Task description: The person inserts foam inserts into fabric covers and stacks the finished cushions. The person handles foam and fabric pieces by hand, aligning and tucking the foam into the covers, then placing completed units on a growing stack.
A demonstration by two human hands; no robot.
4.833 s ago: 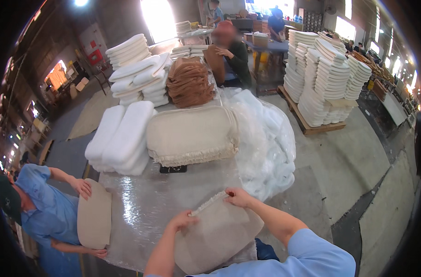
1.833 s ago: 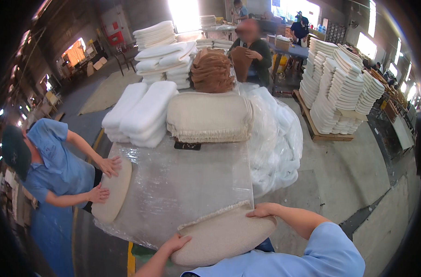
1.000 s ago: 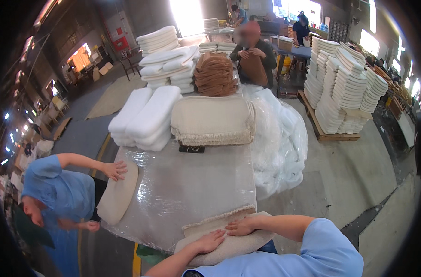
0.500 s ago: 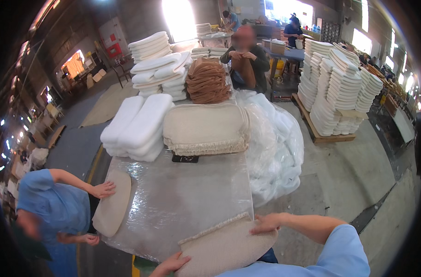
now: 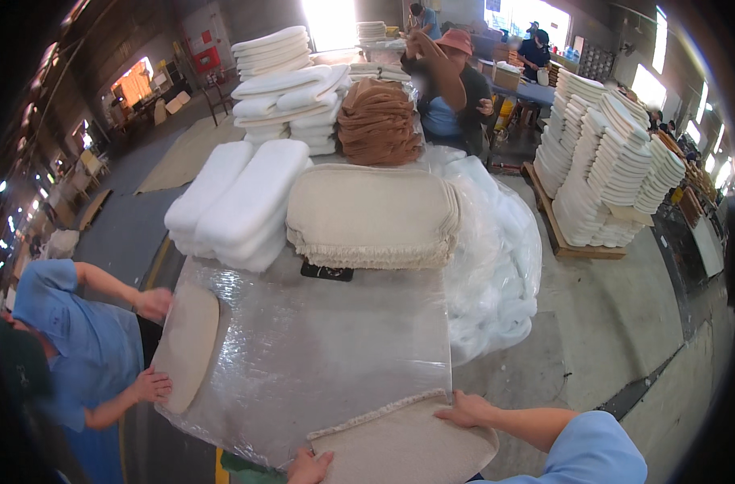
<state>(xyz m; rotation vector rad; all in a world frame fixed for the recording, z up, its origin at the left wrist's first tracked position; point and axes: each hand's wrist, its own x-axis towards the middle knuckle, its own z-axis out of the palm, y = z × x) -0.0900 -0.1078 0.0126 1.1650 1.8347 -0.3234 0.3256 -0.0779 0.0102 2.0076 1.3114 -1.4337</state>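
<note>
The left hand [image 5: 310, 466] and right hand [image 5: 467, 410] hold a fuzzy-edged beige cloth [image 5: 408, 445], maybe unfinished, and a beige cloth pile [image 5: 373, 211] sits on the plastic-topped grey desk [image 5: 359, 331].

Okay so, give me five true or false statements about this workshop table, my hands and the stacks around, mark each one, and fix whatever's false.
1. Your left hand and right hand both touch the same beige piece. True.
2. The brown stack is nearer to you than the beige stack. False: the beige stack is nearer.
3. The clear plastic bag lies to the right of the beige stack. True.
4. The co-worker in the reddish hat holds up a white piece. False: it is a brown piece.
5. The tall white stacks at the right stand on a wooden pallet. True.
</note>
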